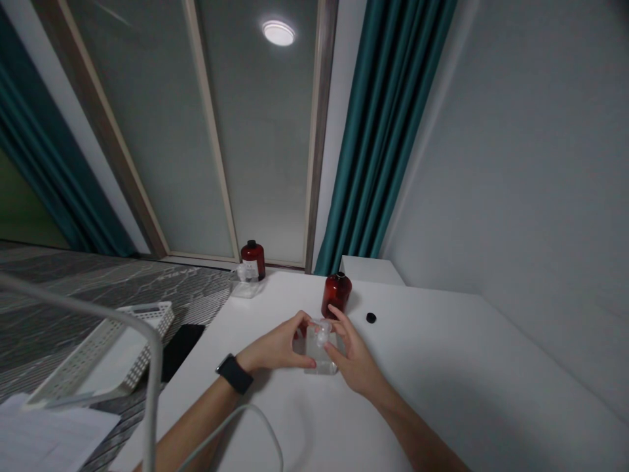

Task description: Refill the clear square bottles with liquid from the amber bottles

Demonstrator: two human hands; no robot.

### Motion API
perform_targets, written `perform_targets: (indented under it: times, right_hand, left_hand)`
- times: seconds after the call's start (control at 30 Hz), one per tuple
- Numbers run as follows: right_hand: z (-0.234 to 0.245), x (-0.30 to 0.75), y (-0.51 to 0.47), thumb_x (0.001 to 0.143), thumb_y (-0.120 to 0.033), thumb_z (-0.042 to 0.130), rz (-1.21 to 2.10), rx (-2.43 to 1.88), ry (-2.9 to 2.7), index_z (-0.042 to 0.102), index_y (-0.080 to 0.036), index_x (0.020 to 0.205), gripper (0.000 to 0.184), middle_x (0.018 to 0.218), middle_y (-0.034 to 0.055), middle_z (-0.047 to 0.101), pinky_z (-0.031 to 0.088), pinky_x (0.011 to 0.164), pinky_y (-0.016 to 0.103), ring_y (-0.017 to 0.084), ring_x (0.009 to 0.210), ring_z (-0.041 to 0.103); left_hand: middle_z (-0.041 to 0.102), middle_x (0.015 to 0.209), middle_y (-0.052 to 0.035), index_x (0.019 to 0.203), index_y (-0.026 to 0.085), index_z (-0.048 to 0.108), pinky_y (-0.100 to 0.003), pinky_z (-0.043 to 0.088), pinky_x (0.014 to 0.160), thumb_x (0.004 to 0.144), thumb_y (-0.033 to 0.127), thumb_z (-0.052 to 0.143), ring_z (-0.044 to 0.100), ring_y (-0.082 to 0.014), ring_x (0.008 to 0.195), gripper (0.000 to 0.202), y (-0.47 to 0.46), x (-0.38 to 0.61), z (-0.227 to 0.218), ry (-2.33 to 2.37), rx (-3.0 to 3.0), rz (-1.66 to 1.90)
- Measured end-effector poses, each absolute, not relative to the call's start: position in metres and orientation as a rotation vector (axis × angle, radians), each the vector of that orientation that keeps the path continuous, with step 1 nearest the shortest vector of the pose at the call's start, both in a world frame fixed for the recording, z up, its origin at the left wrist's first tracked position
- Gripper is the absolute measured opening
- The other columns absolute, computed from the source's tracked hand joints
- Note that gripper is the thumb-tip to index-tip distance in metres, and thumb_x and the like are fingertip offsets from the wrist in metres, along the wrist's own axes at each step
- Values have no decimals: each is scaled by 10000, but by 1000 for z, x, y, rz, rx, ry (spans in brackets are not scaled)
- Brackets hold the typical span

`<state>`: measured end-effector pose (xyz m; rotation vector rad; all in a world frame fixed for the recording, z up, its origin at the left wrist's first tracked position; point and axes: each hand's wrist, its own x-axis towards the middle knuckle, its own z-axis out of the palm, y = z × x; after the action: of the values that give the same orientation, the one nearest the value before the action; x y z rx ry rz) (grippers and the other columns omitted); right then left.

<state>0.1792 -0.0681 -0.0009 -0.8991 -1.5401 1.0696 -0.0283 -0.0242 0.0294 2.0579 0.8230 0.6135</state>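
Observation:
A clear square bottle (319,364) with a round clear stopper (322,336) stands on the white table, between both hands. My left hand (281,345) is closed around the bottle's left side, thumb in front and fingers behind. From the right, my right hand (354,359) has its thumb and fingers about the stopper; whether the stopper is seated or raised I cannot make out. Just behind the fingers stands a dark red-brown bottle (337,292), its neck uncapped. A small black cap (371,318) lies to the right of it.
At the table's far left corner are a capped red-brown bottle (253,259) with a white label and a second clear container (246,287). A white perforated basket (132,380), papers (54,436) and a black flat object (183,351) lie at left. A pale cable (263,414) loops in front.

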Motion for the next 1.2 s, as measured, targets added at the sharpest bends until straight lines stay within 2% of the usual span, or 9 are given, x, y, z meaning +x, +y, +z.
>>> perform_targets:
  times: [0.17, 0.47, 0.63, 0.83, 1.0, 1.2]
  right_hand:
    - [-3, 177, -68, 902, -275, 601, 988, -961, -1560, 367, -264, 1457, 602, 1183, 79, 622, 370, 1103, 461, 229, 1165, 587]
    - [4, 181, -70, 911, -344, 614, 1147, -895, -1522, 350, -281, 1459, 611, 1307, 110, 601, 393, 1090, 442, 238, 1252, 567]
    - [-2, 177, -69, 922, -343, 601, 1110, -892, -1507, 332, -272, 1469, 614, 1237, 102, 635, 412, 1069, 442, 234, 1195, 594]
    - [-9, 172, -70, 908, -308, 597, 969, -989, -1487, 401, -265, 1421, 551, 1222, 85, 622, 382, 1096, 440, 232, 1179, 587]
    - [-4, 176, -68, 896, -325, 614, 1059, -973, -1497, 401, -262, 1415, 565, 1226, 90, 628, 389, 1087, 445, 238, 1193, 583]
    - [4, 181, -68, 910, -391, 621, 1181, -866, -1491, 314, -278, 1479, 657, 1283, 105, 610, 399, 1083, 437, 237, 1247, 564]
  left_hand:
    - [588, 1088, -45, 1141, 186, 499, -337, 454, 857, 685, 363, 856, 542, -209, 951, 605, -22, -30, 26, 808, 2065, 609]
    - [620, 1074, -40, 1132, 195, 544, -355, 468, 868, 699, 314, 840, 580, -221, 968, 538, -17, -39, 27, 795, 2057, 593]
    - [622, 1061, -38, 1069, 189, 536, -332, 449, 842, 703, 342, 849, 565, -215, 951, 506, -18, -37, 26, 783, 2034, 600]
    - [596, 1015, -26, 1051, 185, 517, -322, 436, 836, 703, 350, 850, 546, -209, 926, 509, -21, -34, 26, 804, 2012, 627]
    - [607, 1057, -36, 1063, 193, 520, -323, 444, 835, 704, 320, 838, 551, -205, 934, 496, -19, -34, 25, 792, 2005, 613]
    - [600, 1079, -34, 1152, 207, 537, -346, 442, 878, 715, 267, 824, 552, -211, 987, 527, -16, -36, 27, 745, 1963, 590]
